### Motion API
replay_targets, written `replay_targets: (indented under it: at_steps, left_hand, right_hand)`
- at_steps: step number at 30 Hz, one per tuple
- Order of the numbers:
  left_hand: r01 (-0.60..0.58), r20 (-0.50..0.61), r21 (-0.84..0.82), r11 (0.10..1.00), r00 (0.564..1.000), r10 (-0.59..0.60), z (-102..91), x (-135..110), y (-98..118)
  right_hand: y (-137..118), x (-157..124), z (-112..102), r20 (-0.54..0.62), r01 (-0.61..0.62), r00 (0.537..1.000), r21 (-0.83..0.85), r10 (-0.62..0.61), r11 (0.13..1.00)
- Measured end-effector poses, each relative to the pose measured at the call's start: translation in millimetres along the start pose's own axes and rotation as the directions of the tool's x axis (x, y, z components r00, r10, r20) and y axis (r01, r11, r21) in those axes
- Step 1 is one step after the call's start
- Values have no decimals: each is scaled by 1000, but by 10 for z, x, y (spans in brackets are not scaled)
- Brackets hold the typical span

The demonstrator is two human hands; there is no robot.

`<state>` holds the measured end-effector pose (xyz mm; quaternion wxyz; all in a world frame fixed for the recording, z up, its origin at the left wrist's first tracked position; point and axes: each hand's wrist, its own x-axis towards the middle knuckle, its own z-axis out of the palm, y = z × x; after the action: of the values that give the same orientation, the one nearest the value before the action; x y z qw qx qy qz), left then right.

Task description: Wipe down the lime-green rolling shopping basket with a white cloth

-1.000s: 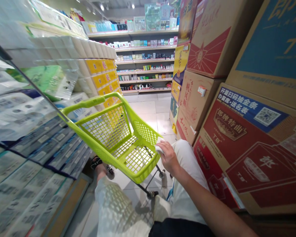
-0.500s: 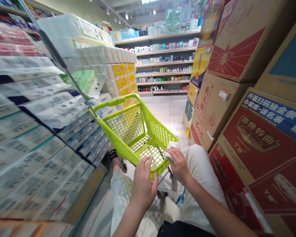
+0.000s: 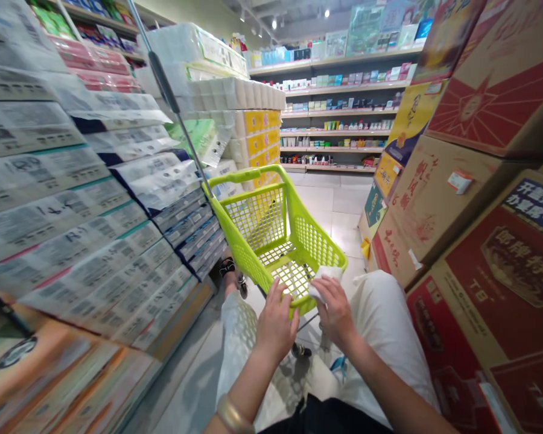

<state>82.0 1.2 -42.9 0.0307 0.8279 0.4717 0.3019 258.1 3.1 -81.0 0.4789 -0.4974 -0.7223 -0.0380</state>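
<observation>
Plainly, a lime-green plastic shopping cart (image 3: 239,244), its sloping walls and base pierced in a grid, stands on the pale tiled floor (image 3: 326,196) between the person's legs. The right hand (image 3: 336,310) pinches a soft, crumpled white cloth (image 3: 331,273) against the near rim. The left hand (image 3: 277,319) is just beside it on that edge, fingers bent and slightly apart; whether it grips the rim or only touches it, I cannot tell. A smooth gold-toned bracelet (image 3: 233,413) circles the left forearm. A thin metal pole (image 3: 192,150) with a dark sleeve rises from the handle end. Glossy, plastic-wrapped paper packs (image 3: 72,229) pile up on the left, stiff cardboard boxes (image 3: 502,253) on the right, and shelves (image 3: 339,113) of small goods stand behind.

A second ago only the right hand showed; now both are at the rim, closer together than half a second ago, and the cloth has slid a little along the edge. The view has swung left, bringing in the bracelet.

The hands cover part of the near rim, the wheels are mostly hidden, the right-hand boxes are cut off, and the leftmost packs blur.
</observation>
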Motion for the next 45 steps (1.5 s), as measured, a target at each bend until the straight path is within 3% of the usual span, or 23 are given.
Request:
replay_targets:
  at_steps: [4,7,10,12,15,19,21,24,29,33,36,39,42,45]
  left_hand:
    - [30,19,-5,1000,999,-30,26,-28,-50]
    - [24,6,2,1000,1000,-24,-20,-54,-114]
    - [42,-5,3,999,999,-42,-100,-92,-174]
    - [55,-6,1,998,998,-55,-157,-125,-201]
    - [77,4,-2,997,997,-77,-233,-188,-228]
    - [108,35,0,994,994,-108,-325,-303,-264]
    - [119,38,15,993,992,-119,-379,-371,-279]
    - [135,51,43,990,989,-138,-470,-471,-286]
    - [176,44,70,982,983,-179,-562,-593,-258]
    - [175,32,83,981,983,-178,-547,-640,-208]
    - [160,29,93,983,986,-163,-521,-659,-160]
    - [143,26,102,984,989,-147,-506,-669,-126]
    - [136,22,106,985,990,-139,-505,-671,-129]
    - [133,20,106,985,991,-136,-512,-670,-155]
  right_hand:
    - [-321,-39,108,140,105,983,94,-118,990]
    - [-158,3,4,153,118,980,50,-125,992]
    - [111,29,-119,60,78,995,-50,-75,996]
    - [135,9,-130,15,49,999,-75,-48,996]
    - [-150,-53,-26,44,68,997,-20,-67,997]
    - [-682,-98,142,172,186,965,93,-199,978]
    - [-776,-100,140,211,233,944,108,-252,966]
    - [-635,-121,1,227,264,935,66,-273,962]
    - [-292,-237,-288,153,230,964,-59,-219,971]
    - [-508,-297,-230,138,214,969,-68,-203,974]
    - [-797,-286,-91,214,286,935,10,-281,958]
    - [-877,-271,-54,245,313,918,41,-313,949]
    - [-646,-291,-180,209,289,936,-4,-282,957]
    - [-303,-332,-358,90,209,975,-102,-201,972]
